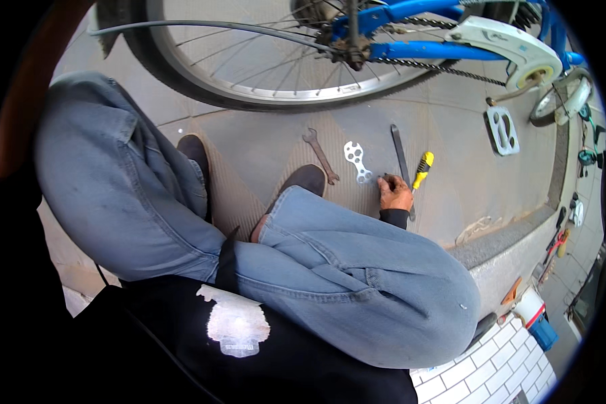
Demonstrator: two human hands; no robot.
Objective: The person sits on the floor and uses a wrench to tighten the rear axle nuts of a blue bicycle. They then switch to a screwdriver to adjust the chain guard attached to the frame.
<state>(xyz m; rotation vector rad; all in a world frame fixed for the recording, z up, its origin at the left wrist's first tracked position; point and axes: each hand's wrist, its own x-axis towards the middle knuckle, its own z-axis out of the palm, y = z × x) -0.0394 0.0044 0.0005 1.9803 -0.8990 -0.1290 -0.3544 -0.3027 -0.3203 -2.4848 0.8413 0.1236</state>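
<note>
Lever [400, 151]: dark, long, slim and straight, with a flat face and a blunt far end; its middle is hidden by the hand.
Lever's place: on the grey floor [451, 198], far end pointing toward the bike, near end showing just right of the sleeve.
Right hand [395, 194]: over the lever's middle, so the lever runs out beyond it at 2 ends; the far end stands ahead of the knuckles, and the fingertips sit just left of the shaft.
Grip: narrow, fingers bunched and thumb drawn in; I cannot tell whether they hold the lever, something small, or nothing.
Sleeve [394, 217]: dark, at the right wrist.
Left hand: out of view; I cannot tell its state.
Plate wrench [358, 165]: silver, flat, pierced with holes, lying left of the right hand, its near end close to the fingertips.
Screwdriver [422, 170]: yellow and black handle, just right of the lever, shaft toward the hand.
Spanner [321, 156]: brownish, 2 open ends, farther left, its near end beside a dark shoe [304, 180].
Bike: blue frame [438, 51], white chain guard [505, 40], black tyre [249, 105], beyond the tools.
Pedal [502, 130]: pale, to the right of the screwdriver.
</note>
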